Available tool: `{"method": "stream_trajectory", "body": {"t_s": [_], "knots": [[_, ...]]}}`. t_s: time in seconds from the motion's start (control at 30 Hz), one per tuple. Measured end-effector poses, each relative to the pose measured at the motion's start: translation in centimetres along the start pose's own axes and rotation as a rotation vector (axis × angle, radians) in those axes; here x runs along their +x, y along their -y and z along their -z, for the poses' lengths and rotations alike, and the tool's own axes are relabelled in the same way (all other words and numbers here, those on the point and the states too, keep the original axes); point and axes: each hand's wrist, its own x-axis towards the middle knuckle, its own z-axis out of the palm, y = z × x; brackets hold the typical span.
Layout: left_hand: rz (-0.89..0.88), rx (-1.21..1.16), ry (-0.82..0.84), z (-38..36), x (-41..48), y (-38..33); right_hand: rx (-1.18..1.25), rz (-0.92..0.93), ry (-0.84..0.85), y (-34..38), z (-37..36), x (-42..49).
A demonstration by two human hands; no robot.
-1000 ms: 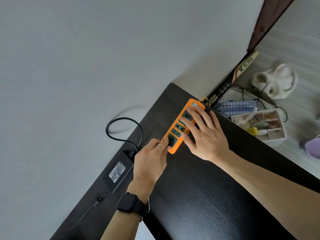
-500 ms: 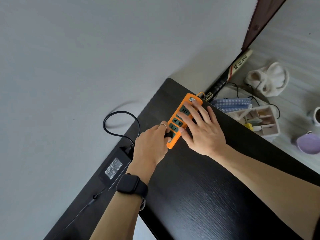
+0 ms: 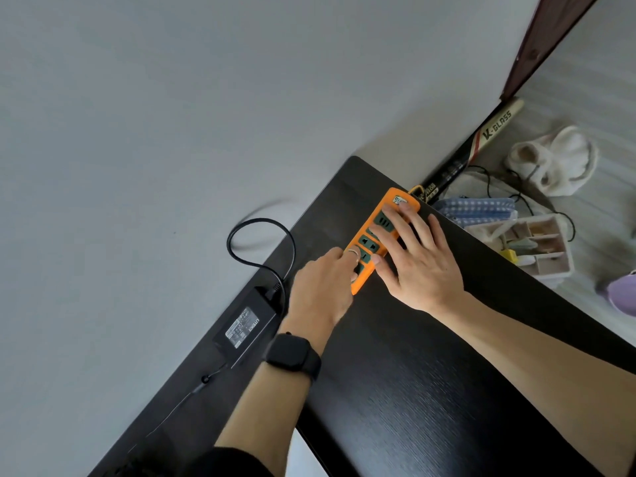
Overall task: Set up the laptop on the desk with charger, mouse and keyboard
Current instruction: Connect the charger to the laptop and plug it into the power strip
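Shift: left hand (image 3: 320,287) has crept up the power strip (image 3: 369,243) since a second ago, from the near-end socket to the next one along. The right hand (image 3: 421,266) has kept its place on top.
Left hand: bunched over the strip's near end, fingers curled down onto a socket. Whatever they pinch is hidden beneath them, so I cannot tell whether a plug is in there.
Right hand: spread flat, fingers straight along the strip's far half, pressing it onto the desk (image 3: 430,390).
Strip axis: I read it as running away from me on a diagonal. The near end is under the left hand and the far end is by the desk's far edge.
Charger brick (image 3: 246,327): on the wall side of the strip, just past the left hand. Its thick cable (image 3: 260,219) loops against the wall and runs out of sight behind that hand.
Nearer hand: the left, sitting between brick and strip. I judge the plugging is its job and the right hand only braces.
Next move: I would push square into the socket face, not along the axis, or the strip may slide.
Out of view: laptop, mouse, keyboard.
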Motion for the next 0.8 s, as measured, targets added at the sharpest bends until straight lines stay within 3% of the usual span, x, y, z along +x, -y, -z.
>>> {"method": "stream_trajectory", "body": {"t_s": [0.27,0.63,0.8], "knots": [[0.105,-0.027,-0.035,-1.2,-1.5,-0.7,0.017,-0.006,-0.004,0.2,0.0,-0.3],[-0.044,0.0,0.036,-0.1,-0.1,1.4,-0.03,0.009,0.015,0.3,-0.3,-0.6],[0.022,0.083,-0.044,2.1,2.9,5.1,-0.009,0.028,0.048,1.6,-1.4,3.2]]}}
